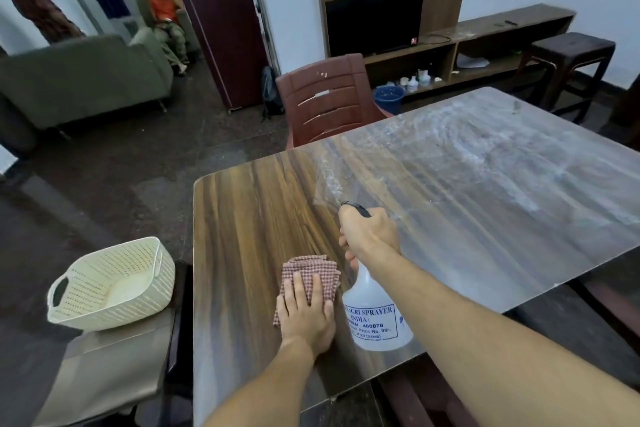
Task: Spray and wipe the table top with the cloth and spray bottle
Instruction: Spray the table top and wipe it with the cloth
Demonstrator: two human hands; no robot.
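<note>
The wooden table top [249, 225] fills the middle of the view; its far right part carries whitish wet streaks. My left hand [306, 314] lies flat on a folded red-and-white checked cloth [313, 270], pressing it onto the near part of the table. My right hand [369, 236] grips the neck and trigger of a translucent white spray bottle [375, 319] with blue print. The bottle is tilted, its black nozzle pointing away over the table, its base just above the near edge beside the cloth.
A cream woven basket [110, 288] sits on a low stool left of the table. A brown plastic chair [329, 100] stands at the far edge, a blue bucket [389, 97] behind it. Sofa, cabinet, TV unit and a seated person lie beyond.
</note>
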